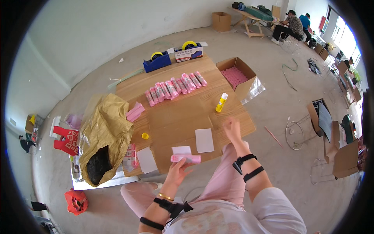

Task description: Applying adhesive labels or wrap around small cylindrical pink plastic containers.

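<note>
Lower centre: our left hand (177, 170) grips a pink pack (186, 158) with paper; right hand (232, 128) open, empty, toward the glue (221, 102).

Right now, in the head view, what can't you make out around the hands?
- Right hand: motion-blurred; fingers open or closed unclear.
- Pink packet: the left hand covers its underside; print too small.
- Yellow sack: only a dark mass shows in its mouth.
- Cardboard box: pink contents too small to identify.
</note>
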{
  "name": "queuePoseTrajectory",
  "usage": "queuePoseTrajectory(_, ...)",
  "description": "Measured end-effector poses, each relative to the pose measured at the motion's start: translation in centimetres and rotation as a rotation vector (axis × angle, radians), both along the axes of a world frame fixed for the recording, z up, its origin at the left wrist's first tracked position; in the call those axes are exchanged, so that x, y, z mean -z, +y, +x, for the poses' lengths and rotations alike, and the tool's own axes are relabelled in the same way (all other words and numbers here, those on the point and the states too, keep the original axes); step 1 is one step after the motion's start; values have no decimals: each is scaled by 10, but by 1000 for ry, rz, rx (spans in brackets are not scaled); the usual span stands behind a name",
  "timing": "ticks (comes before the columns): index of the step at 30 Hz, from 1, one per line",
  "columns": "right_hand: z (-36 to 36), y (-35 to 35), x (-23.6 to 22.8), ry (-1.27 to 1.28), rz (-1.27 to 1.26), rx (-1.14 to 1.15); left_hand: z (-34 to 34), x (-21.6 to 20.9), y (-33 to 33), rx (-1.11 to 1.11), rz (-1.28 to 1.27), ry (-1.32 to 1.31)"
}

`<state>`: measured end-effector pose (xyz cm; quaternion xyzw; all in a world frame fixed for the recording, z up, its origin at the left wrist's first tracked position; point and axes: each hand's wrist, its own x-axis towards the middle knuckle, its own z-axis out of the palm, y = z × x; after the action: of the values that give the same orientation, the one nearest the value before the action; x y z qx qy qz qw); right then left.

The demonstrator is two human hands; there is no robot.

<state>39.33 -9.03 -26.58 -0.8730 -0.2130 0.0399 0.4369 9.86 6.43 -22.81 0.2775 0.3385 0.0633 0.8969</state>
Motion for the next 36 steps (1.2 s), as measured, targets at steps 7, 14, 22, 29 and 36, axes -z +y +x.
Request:
queuePoseTrajectory(7,102,57,-27,230,-334,544,-51,-25,10,-38,49,62)
queuePoseTrajectory(14,105,71,-14,111,-332,430,-63,-48,7,-211,40,22)
queuePoseTrajectory(22,34,100,-52,122,526,-94,-64,-21,10,-162,-16,52)
queuePoseTrajectory(29,-89,174,-41,242,640,-444,-79,-34,12,-243,50,-30)
queuePoseTrajectory(36,-107,177,-23,124,359,-490,-107,-42,18,-286,105,-99)
